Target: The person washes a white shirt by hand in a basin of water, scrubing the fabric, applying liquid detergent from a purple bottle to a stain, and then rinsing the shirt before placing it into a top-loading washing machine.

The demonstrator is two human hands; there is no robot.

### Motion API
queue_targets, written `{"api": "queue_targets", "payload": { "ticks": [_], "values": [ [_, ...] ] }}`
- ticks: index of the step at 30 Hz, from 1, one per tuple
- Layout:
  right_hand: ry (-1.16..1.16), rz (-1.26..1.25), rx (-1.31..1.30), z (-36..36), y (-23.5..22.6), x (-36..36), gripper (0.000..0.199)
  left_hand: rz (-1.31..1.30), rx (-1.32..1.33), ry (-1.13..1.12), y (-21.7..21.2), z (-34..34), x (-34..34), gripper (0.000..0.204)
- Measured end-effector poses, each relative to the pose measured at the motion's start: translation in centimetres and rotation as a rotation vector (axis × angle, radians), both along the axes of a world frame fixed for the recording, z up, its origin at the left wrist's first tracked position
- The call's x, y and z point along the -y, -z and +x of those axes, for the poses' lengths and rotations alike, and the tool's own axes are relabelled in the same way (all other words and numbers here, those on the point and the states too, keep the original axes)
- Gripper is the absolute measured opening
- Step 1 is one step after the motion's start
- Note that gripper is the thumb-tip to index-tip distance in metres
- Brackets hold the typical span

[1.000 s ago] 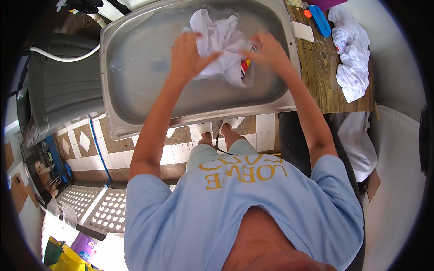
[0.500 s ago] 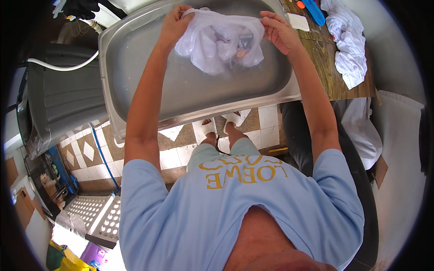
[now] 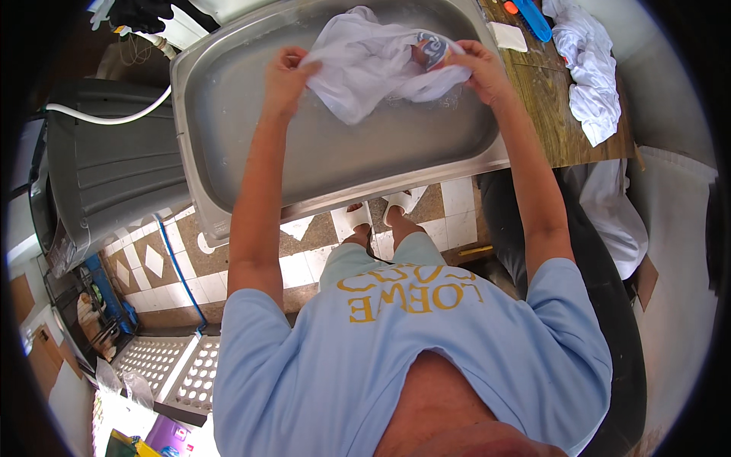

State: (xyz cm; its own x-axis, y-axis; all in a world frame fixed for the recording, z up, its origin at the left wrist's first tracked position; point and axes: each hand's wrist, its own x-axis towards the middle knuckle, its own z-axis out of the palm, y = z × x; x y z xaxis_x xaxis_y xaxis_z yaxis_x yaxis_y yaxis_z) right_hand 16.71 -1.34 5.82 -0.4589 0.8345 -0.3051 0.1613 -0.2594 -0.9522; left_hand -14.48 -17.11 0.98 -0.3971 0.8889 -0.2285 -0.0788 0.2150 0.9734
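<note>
A wet white garment [image 3: 358, 65] with a dark blue and orange print hangs loosely between my hands over a metal basin [image 3: 335, 194] of cloudy water. My left hand [image 3: 291, 78] is closed, pinching the garment's left edge. On the other side my right hand [image 3: 481, 75] grips the garment's right edge beside the print. The cloth is stretched and bunched between them, its lower folds hanging close to the water; whether they touch it, I cannot tell.
To the right, a wooden board [image 3: 544, 114] bears a white soap-like block [image 3: 508, 36], a blue brush-like tool [image 3: 536, 19] and crumpled white cloth [image 3: 595, 91]. A dark grey plastic tub [image 3: 114, 164] and white hose [image 3: 114, 116] stand left. A black seat-like shape [image 3: 509, 221] lies below the board.
My left hand has moved down and lower than before, and my right hand slightly down and right. The garment has been shifted and spread, so its print now shows clearly near my right hand.
</note>
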Motion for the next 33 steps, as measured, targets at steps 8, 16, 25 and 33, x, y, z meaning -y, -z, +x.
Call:
{"api": "queue_targets", "payload": {
  "ticks": [8, 16, 25, 33],
  "values": [
    [0.159, -0.172, 0.147, -1.1, 5.0, 3.0, 0.079, 0.047, -0.23, -0.321, 2.2, 4.9, 1.9, 0.052],
    [-0.004, -0.017, -0.355, 0.6, -0.2, -0.3, 0.047, 0.116, 0.171, -0.304, 0.5, -0.4, 2.5, 0.033],
    [-0.299, -0.075, -0.554, -5.2, -3.0, -0.9, 0.039, 0.254, -1.116, -0.023, -2.6, 12.4, -1.2, 0.048],
    [-0.515, 0.16, -0.316, -4.1, -10.7, -3.2, 0.054, 0.349, 0.146, 0.142, -8.8, 6.9, -0.1, 0.023]
  ]
}}
